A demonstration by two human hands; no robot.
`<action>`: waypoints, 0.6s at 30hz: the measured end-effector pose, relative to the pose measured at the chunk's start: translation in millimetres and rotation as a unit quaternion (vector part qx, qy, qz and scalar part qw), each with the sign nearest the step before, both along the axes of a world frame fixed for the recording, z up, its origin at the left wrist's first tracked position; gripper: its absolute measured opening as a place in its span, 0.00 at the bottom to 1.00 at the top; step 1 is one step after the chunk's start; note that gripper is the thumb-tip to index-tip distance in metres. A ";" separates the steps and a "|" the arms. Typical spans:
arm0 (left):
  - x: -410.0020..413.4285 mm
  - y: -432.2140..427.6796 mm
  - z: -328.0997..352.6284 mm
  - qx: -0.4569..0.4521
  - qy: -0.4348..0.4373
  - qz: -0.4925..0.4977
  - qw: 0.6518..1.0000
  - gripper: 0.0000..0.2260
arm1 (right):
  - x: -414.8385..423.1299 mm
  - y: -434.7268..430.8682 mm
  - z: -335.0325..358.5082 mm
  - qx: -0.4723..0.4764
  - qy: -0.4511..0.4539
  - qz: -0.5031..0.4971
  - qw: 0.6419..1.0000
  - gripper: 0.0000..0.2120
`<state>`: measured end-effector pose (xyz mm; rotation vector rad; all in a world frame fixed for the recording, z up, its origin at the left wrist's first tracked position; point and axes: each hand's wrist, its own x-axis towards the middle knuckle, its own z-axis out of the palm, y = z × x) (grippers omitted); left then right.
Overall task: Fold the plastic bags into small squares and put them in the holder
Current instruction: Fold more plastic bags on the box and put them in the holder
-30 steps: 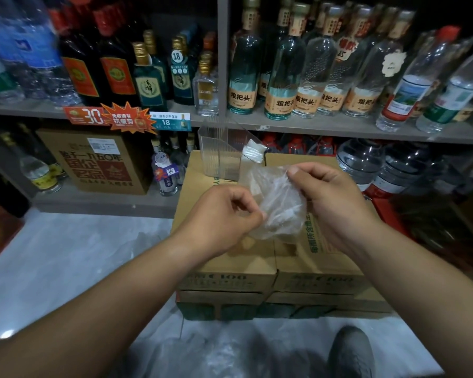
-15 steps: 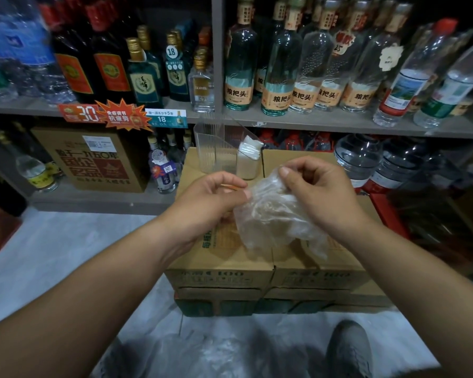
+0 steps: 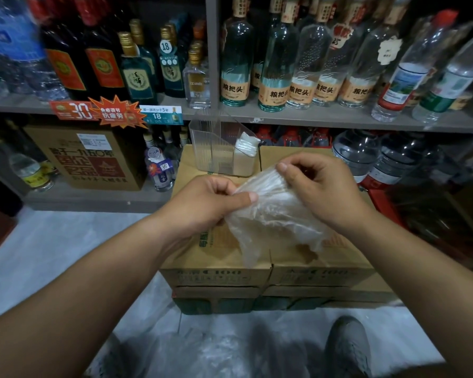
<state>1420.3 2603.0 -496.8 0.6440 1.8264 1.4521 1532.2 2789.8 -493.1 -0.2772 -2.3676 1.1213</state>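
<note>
Nearest, on the pale floor (image 3: 52,255), a heap of loose clear plastic (image 3: 197,356) lies beside a grey shoe (image 3: 348,347). It may be more bags waiting, but it is too blurred to be sure.

Above it, both hands hold one plastic bag (image 3: 276,225) in the air over the cardboard boxes (image 3: 216,257). The left hand (image 3: 205,205) pinches the bag's left edge between the thumb and curled fingers (image 3: 221,186). The right hand (image 3: 320,192) pinches the top edge from above, its fingers also curled. The bag is thin, translucent film, finely wrinkled and limp, and it sags in a crumpled pouch below the grip.

The step looks like straightening the bag before the first fold. To do it well, draw the two pinches apart until the top edge runs taut. Then lay the film on the flat, matte box top, stroke the air out toward the open end, and crease each fold firmly. Film this slippery will likely spring open unless it is pressed.

Just beyond, at the far edge of the boxes, stands the holder (image 3: 216,148), a clear, ribbed, rigid plastic bin with a slanted front. Its right compartment holds a white stack of folded bags (image 3: 245,145). The left one looks empty.

Farthest back, a grey shelf (image 3: 325,117) carries upright glass bottles (image 3: 273,64) with tan labels.
</note>
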 end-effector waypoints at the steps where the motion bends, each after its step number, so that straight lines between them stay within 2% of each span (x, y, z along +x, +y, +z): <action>1: 0.2 0.4 0.1 -0.001 0.008 0.009 1.000 0.11 | -0.4 0.6 -0.4 -0.002 -0.002 0.001 1.000 0.07; 3: 1.5 1.8 -0.6 0.030 0.012 0.025 0.999 0.14 | -0.2 -1.3 -1.2 -0.006 -0.016 0.015 1.000 0.07; 5: 3.3 4.0 -1.3 0.073 -0.001 0.019 0.997 0.22 | -0.3 -7.8 -3.5 -0.016 -0.033 0.037 0.999 0.05; 6: 4.5 5.3 -1.5 0.085 0.000 0.011 0.996 0.21 | -0.5 -11.2 -4.3 -0.039 -0.037 0.048 0.997 0.04; 8: 6.4 7.0 -1.8 0.088 0.029 0.019 0.996 0.12 | -0.7 -13.1 -5.6 -0.100 -0.047 0.062 0.992 0.05; 10: 4.8 6.5 -3.0 0.092 0.043 0.072 0.992 0.05 | 1.4 -7.1 -6.9 -0.103 -0.080 0.046 0.990 0.07; 13: -1.9 3.3 -4.2 0.104 0.034 0.146 0.983 0.05 | 8.2 3.8 -10.0 -0.082 -0.143 0.019 0.986 0.03; 18: -2.6 3.0 -6.2 0.127 -0.013 0.148 0.981 0.04 | 11.2 3.4 -9.6 -0.093 -0.122 -0.003 0.988 0.07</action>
